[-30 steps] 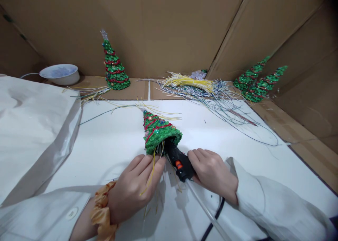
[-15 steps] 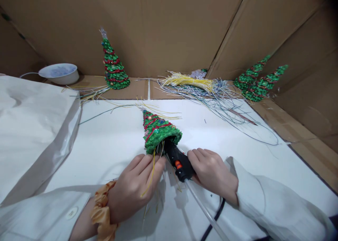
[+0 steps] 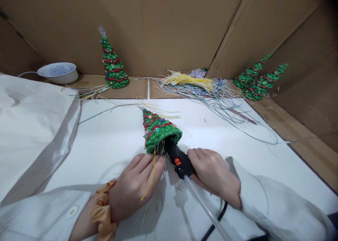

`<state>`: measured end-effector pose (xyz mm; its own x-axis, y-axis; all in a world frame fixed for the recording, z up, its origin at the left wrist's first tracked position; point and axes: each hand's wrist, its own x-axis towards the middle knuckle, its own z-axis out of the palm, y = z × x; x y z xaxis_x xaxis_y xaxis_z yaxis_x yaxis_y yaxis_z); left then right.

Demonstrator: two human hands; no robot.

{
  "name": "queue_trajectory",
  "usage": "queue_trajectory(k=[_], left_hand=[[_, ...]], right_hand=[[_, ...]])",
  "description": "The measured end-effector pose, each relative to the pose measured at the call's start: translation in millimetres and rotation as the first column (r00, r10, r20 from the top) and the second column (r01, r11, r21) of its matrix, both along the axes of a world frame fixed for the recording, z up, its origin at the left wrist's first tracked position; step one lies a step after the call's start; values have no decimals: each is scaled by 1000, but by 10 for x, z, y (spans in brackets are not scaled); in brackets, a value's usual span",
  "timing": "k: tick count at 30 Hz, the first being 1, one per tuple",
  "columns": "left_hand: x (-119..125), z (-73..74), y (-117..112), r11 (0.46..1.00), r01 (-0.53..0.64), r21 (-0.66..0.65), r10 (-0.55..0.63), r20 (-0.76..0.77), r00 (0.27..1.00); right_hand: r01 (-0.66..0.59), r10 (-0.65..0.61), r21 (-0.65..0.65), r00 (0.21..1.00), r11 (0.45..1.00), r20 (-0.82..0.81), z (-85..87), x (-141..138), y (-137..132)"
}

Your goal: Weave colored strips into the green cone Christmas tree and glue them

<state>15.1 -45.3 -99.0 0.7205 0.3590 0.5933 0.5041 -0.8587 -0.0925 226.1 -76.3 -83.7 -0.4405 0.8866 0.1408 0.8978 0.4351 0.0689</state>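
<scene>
A small green Christmas tree (image 3: 158,130) with red garland and beads lies tilted, its hollow base turned toward me. My left hand (image 3: 139,177) is closed at the lower rim of that base; its fingertips are partly hidden. Thin wires (image 3: 160,147) come out of the hollow, and a yellow one hangs over my left fingers. My right hand (image 3: 215,172) grips a black hot glue gun (image 3: 182,162) with an orange switch. The gun's front end is inside the tree's base, so its nozzle is hidden. A clear glue stick (image 3: 203,204) sticks out of its rear.
Another decorated tree (image 3: 113,65) stands at the back left near a white bowl (image 3: 59,73). A bundle of yellow and white wires (image 3: 190,82) lies at the back; two trees (image 3: 264,81) lean at right. White sheeting (image 3: 34,128) covers the left side. Cardboard walls (image 3: 169,30) enclose the table.
The glue gun has shifted very slightly, its rear end a little up, and my right hand with it. My left hand and the tree are nearly still.
</scene>
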Motion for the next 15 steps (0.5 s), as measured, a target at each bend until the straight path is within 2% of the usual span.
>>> queue_trajectory(k=[7,11,15], left_hand=[[12,14,-11,1000,-3,-9,3,-19,1000],[25,39,-7,1000,-4,3,4,-18,1000],[30,50,-3,1000,-7,-12,6,-17,1000]], right_hand=[[103,-117,-181,991,978,-68,16,2,2],[138,-168,-200,975,970,-143,-6,29,-12],[154,-207,-208,941,966,-267,104,73,-56]])
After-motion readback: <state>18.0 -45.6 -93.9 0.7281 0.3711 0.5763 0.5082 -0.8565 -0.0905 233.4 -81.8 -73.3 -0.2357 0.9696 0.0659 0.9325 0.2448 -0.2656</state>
